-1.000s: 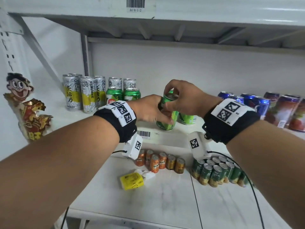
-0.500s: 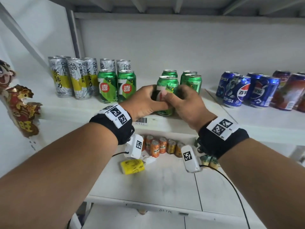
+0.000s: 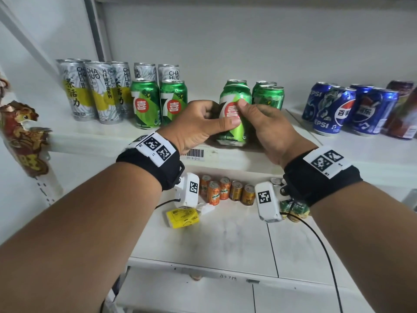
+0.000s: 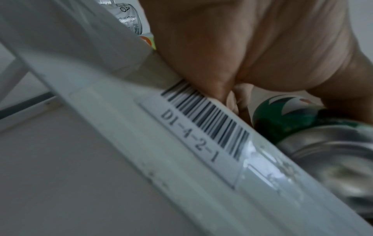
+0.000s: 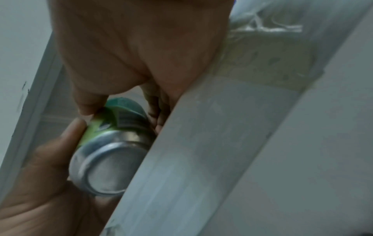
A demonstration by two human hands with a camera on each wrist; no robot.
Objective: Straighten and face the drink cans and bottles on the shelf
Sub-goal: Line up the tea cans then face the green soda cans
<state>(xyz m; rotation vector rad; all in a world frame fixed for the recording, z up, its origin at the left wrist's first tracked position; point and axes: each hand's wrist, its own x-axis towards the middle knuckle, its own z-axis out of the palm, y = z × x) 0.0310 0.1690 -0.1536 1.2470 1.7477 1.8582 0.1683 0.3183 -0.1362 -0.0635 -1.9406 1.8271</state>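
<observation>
Both hands grip one green can (image 3: 234,114) | left hand (image 3: 196,125) | right hand (image 3: 268,129)

The shelf-edge label (image 4: 203,127) before me reads "D1-4-2-1". The silver cans (image 3: 99,91) read "CHA HUO". The blue cans (image 3: 329,109) read "PEPSI". My green can (image 3: 234,114) shows "7".

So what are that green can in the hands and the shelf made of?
Green can: looks like thin aluminium, glossy printed wall, bare silvery domed base in the right wrist view. Shelf: seemingly white-painted metal, matt and scuffed; the look leaves it open.
</observation>
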